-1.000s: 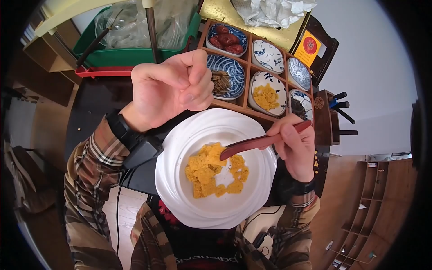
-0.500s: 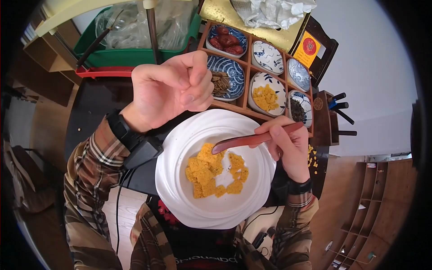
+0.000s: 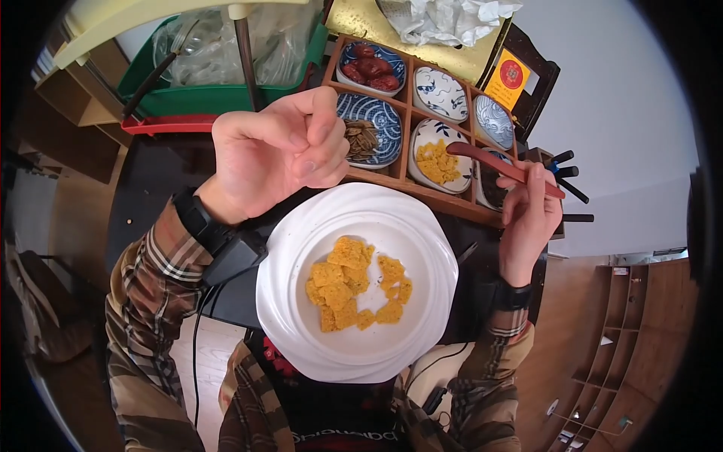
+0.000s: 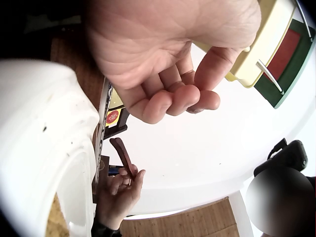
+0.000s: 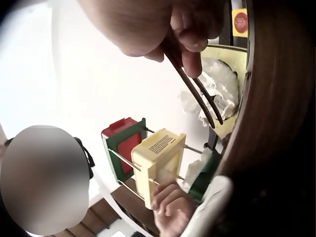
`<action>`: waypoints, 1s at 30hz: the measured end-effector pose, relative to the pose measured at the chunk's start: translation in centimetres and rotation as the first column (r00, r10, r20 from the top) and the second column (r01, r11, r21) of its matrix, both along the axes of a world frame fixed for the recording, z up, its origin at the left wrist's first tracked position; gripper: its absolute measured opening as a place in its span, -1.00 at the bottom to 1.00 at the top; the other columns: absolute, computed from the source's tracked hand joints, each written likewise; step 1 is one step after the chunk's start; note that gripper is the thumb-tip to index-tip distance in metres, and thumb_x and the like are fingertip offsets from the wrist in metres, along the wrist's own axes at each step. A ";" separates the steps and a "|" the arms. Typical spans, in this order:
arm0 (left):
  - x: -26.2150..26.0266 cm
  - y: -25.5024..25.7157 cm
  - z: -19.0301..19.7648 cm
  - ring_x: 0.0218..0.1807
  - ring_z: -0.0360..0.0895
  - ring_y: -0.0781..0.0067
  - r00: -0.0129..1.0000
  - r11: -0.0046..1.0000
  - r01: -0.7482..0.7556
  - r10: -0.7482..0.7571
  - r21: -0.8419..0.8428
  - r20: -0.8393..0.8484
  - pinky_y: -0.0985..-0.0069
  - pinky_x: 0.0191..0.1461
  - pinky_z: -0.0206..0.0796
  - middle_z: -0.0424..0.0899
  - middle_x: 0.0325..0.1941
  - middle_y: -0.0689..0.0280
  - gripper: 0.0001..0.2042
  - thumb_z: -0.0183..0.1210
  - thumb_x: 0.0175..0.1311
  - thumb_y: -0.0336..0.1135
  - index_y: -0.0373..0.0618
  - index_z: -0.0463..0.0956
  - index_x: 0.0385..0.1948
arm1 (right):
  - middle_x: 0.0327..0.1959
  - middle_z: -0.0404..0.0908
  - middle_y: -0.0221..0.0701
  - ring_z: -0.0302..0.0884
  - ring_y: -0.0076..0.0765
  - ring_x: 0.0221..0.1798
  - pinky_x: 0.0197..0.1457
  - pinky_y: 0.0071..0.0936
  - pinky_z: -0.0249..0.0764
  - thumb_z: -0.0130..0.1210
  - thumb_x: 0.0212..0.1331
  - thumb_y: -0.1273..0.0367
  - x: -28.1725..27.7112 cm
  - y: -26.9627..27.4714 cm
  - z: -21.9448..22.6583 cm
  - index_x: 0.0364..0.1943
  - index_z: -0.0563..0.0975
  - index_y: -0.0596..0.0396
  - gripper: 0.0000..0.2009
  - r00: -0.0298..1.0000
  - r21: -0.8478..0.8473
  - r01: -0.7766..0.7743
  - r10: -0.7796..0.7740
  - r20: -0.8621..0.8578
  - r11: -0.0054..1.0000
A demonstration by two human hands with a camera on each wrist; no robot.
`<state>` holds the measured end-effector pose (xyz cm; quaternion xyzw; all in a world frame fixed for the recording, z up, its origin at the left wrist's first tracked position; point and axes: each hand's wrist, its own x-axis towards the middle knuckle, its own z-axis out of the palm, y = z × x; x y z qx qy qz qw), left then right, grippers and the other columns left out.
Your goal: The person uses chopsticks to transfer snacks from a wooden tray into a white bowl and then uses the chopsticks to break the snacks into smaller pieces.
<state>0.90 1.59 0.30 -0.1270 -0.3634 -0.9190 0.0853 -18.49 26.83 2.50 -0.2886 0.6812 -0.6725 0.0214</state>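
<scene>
My right hand [image 3: 533,226] grips a pair of reddish-brown wooden tongs [image 3: 503,167], whose tips overlap the edge of a patterned dish of yellow crumbly bits [image 3: 435,160] in the head view. The right wrist view shows the two tips of the tongs [image 5: 205,106] slightly apart, nothing between them. Raised over the table at left, my left hand [image 3: 275,154] has loosely curled fingers and holds nothing. Below both hands is a white bowl [image 3: 280,301] with a wide wavy rim. Flat yellow pieces [image 3: 331,286] lie heaped on its left side, with smaller ones on the right.
A wooden compartment box [image 3: 392,183] behind the bowl carries small dishes, including red dates [image 3: 369,69] and brown seed-like pieces [image 3: 361,139]. A green bin [image 3: 188,100] with plastic bags stands back left. Crumpled white paper [image 3: 444,19] lies on a gold tray [image 3: 361,22].
My right hand has carried the tongs up and right, from the yellow pieces in the bowl to over the compartment box. The left hand keeps its pose.
</scene>
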 end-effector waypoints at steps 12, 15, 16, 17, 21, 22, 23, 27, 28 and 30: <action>-0.1 -0.2 -0.4 -0.57 0.12 0.51 0.999 0.999 0.018 -0.017 0.041 -0.036 0.50 -0.37 0.02 0.37 -0.63 0.32 -0.92 -0.03 0.05 -0.37 -0.12 0.35 -0.43 | -0.49 0.62 -0.51 0.15 -0.85 -0.58 -0.51 -0.74 -0.01 0.04 0.50 0.23 0.0 0.5 -0.3 -0.23 0.62 0.14 -0.73 0.977 0.200 0.021 0.022 -0.211 0.980; -0.1 -0.1 -0.3 -0.57 0.11 0.51 0.999 0.999 0.023 -0.021 0.044 -0.040 0.50 -0.38 0.02 0.37 -0.64 0.32 -0.92 -0.03 0.04 -0.38 -0.12 0.35 -0.43 | -0.51 0.63 -0.51 0.14 -0.85 -0.60 -0.53 -0.75 -0.04 0.04 0.50 0.23 -0.1 0.2 -0.3 -0.23 0.62 0.13 -0.73 0.991 0.193 0.001 0.025 -0.131 0.981; 0.0 0.0 0.0 -0.58 0.14 0.54 1.000 1.000 0.010 -0.010 0.016 -0.015 0.52 -0.39 0.02 0.36 -0.65 0.37 -0.94 0.00 0.06 -0.38 -0.08 0.32 -0.46 | -0.53 0.63 -0.50 0.13 -0.86 -0.63 -0.55 -0.75 -0.04 0.04 0.50 0.22 -0.2 0.2 -0.5 -0.23 0.62 0.13 -0.72 0.993 0.192 -0.004 0.026 -0.112 0.981; 0.0 0.1 0.1 -0.58 0.17 0.57 1.000 1.000 -0.003 0.003 -0.011 0.009 0.55 -0.40 0.02 0.34 -0.67 0.42 -0.92 0.02 0.08 -0.38 -0.04 0.28 -0.48 | -0.54 0.64 -0.49 0.12 -0.86 -0.65 -0.58 -0.76 -0.05 0.04 0.50 0.21 -0.3 0.2 -0.5 -0.23 0.63 0.13 -0.72 0.995 0.193 -0.011 0.029 -0.093 0.981; 0.0 0.0 0.1 -0.58 0.17 0.57 1.000 1.000 -0.001 0.001 -0.011 0.004 0.54 -0.40 0.02 0.34 -0.67 0.42 -0.91 0.03 0.08 -0.38 -0.04 0.28 -0.48 | -0.52 0.68 -0.43 0.09 -0.85 -0.70 -0.63 -0.76 -0.05 0.03 0.50 0.18 -0.5 0.1 -0.5 -0.21 0.63 0.14 -0.69 0.999 0.222 0.000 0.012 -0.052 0.975; 0.0 0.0 0.1 -0.58 0.17 0.57 1.000 1.000 -0.002 0.002 -0.013 0.003 0.54 -0.40 0.02 0.34 -0.67 0.42 -0.92 0.03 0.09 -0.38 -0.04 0.28 -0.48 | -0.51 0.70 -0.40 0.09 -0.85 -0.72 -0.64 -0.75 -0.05 0.03 0.50 0.17 -0.5 0.0 -0.6 -0.20 0.62 0.15 -0.69 0.999 0.226 -0.008 0.016 -0.034 0.974; 0.0 0.0 0.1 -0.58 0.17 0.57 1.000 1.000 -0.003 0.003 -0.015 0.001 0.54 -0.40 0.02 0.34 -0.67 0.42 -0.92 0.03 0.09 -0.38 -0.04 0.28 -0.48 | -0.49 0.71 -0.37 0.09 -0.84 -0.73 -0.66 -0.75 -0.04 0.03 0.50 0.17 -0.5 0.0 -0.6 -0.19 0.62 0.16 -0.68 1.000 0.229 -0.015 0.020 -0.018 0.973; -0.1 0.0 0.0 -0.58 0.18 0.56 1.000 1.000 -0.013 0.013 -0.014 -0.001 0.54 -0.41 0.02 0.34 -0.67 0.41 -0.92 0.03 0.09 -0.38 -0.04 0.28 -0.47 | -0.47 0.74 -0.33 0.09 -0.85 -0.73 -0.65 -0.74 -0.04 0.03 0.49 0.16 -0.7 0.0 -0.8 -0.18 0.63 0.17 -0.67 0.999 0.213 -0.044 0.044 0.003 0.976; -0.1 0.0 0.0 -0.58 0.18 0.56 1.000 1.000 -0.011 0.011 -0.014 0.000 0.54 -0.41 0.02 0.34 -0.67 0.41 -0.92 0.03 0.09 -0.38 -0.04 0.28 -0.47 | -0.46 0.75 -0.31 0.09 -0.85 -0.73 -0.65 -0.74 -0.04 0.04 0.49 0.15 -0.8 0.0 -0.9 -0.17 0.63 0.17 -0.66 0.999 0.218 -0.041 0.041 0.005 0.975; -0.1 0.0 0.0 -0.58 0.18 0.56 1.000 1.000 -0.007 0.007 -0.014 0.002 0.54 -0.41 0.02 0.34 -0.67 0.41 -0.92 0.03 0.09 -0.37 -0.04 0.28 -0.47 | -0.45 0.75 -0.29 0.09 -0.85 -0.73 -0.66 -0.74 -0.04 0.04 0.49 0.15 -0.8 -0.1 -0.8 -0.17 0.63 0.17 -0.66 0.999 0.223 -0.038 0.037 0.008 0.974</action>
